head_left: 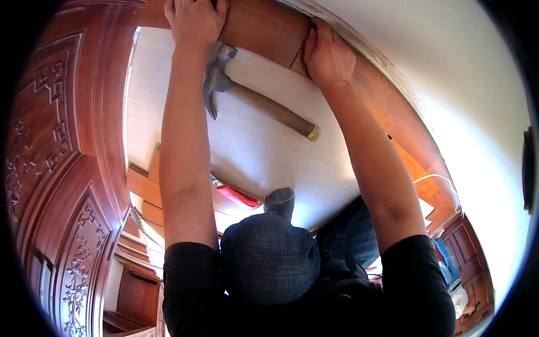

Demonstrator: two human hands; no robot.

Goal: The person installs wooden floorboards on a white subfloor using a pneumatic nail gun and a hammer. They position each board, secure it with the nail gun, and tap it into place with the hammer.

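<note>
A reddish-brown wooden board (264, 28) runs across the top, against the white wall. My left hand (196, 22) is on this board, its fingers bent and partly cut off by the upper edge of the view. Farther right, my right hand (331, 56) is closed at the board's edge beside the wall, its fingertips partly hidden. A dark seam shows in the wood next to it. Between my forearms a claw hammer (269, 108) lies on a pale panel (292, 154), its metal head close to my left wrist and its wooden handle slanting toward my right forearm.
Carved dark-red wooden doors (84, 224) stand along the left. A red-handled tool (237, 196) lies near my knee (269, 255). The white wall (449, 95) rises at the right, with a white cable (435, 176) by it. Wooden shelving (137, 297) is at lower left.
</note>
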